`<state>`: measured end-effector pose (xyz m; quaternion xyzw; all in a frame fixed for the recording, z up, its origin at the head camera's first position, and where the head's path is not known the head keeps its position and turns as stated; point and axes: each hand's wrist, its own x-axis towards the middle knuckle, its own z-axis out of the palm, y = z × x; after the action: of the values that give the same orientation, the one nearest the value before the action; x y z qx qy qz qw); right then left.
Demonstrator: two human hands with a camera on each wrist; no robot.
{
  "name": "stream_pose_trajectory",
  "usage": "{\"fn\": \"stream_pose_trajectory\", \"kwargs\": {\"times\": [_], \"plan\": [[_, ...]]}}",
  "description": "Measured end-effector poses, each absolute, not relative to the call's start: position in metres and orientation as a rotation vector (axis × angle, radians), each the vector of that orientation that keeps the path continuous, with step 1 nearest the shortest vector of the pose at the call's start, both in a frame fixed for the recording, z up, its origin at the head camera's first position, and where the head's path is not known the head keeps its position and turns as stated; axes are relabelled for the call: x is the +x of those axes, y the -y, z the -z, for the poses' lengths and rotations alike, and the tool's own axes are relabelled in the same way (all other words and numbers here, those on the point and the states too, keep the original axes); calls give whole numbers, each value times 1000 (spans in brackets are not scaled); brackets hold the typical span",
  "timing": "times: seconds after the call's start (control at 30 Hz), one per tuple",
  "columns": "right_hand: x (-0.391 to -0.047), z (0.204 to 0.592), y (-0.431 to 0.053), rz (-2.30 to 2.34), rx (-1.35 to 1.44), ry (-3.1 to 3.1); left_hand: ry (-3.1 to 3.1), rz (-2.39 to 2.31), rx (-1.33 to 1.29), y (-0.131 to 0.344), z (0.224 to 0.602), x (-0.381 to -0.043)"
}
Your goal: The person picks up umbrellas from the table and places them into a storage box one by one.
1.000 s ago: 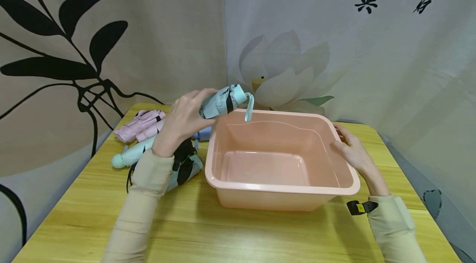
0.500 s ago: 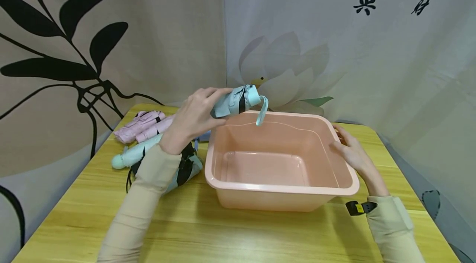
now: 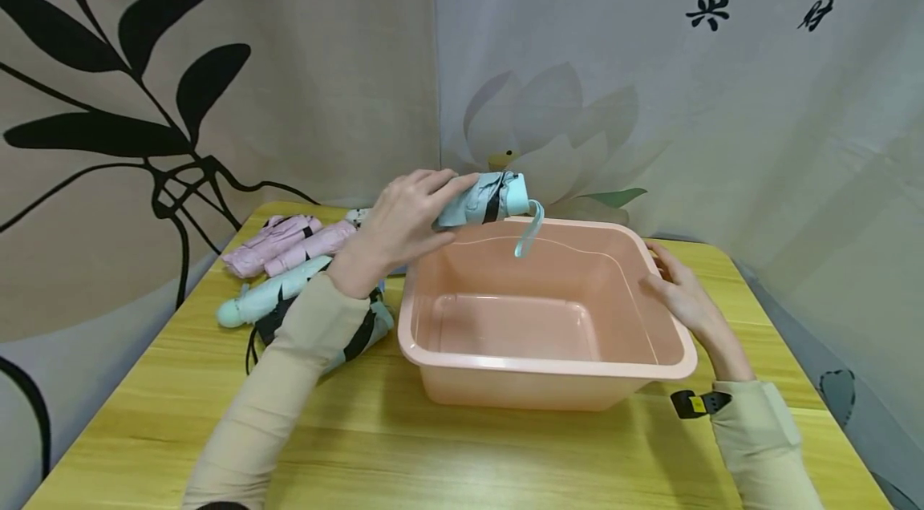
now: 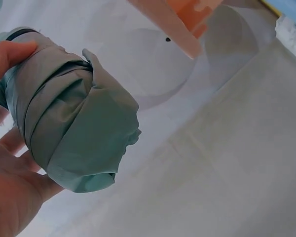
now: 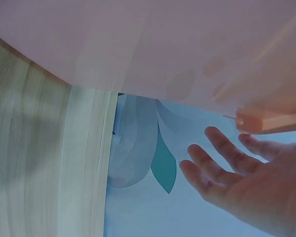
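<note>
My left hand [image 3: 404,221] grips a folded light-blue umbrella [image 3: 476,201] above the left back corner of a peach plastic basin [image 3: 549,366]. A wrist strap [image 3: 530,228] dangles from the umbrella's right end, over the basin. The left wrist view shows thumb and fingers wrapped around the umbrella [image 4: 84,123], its loose fabric end sticking out of the grasp. At the basin's right rim, my right hand [image 3: 686,297] holds on with the thumb over the edge. Below that rim, several fingers [image 5: 214,170] extend loosely, apart from the outer wall. The thumb is hidden in the right wrist view.
Left of the basin lie other folded umbrellas: two lilac ones [image 3: 270,245], a mint one [image 3: 277,295] and a blue-black one [image 3: 368,327] partly behind the left sleeve. All stand on a wooden table [image 3: 505,454]. A printed curtain [image 3: 346,93] hangs close behind.
My left hand has carried the light-blue umbrella rightward, from the basin's left edge to over its back left part. The right hand and basin have hardly moved.
</note>
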<state>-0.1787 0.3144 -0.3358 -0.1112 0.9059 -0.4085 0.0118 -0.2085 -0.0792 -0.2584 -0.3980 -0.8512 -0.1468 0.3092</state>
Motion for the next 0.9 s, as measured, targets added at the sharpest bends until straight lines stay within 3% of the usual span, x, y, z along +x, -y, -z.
{"fn": "stream_pose_trajectory", "kwargs": {"times": [0.9], "plan": [[-179,334,-314,1259,-331,-2822,2207,-95,-1210,11,254,-220]]}}
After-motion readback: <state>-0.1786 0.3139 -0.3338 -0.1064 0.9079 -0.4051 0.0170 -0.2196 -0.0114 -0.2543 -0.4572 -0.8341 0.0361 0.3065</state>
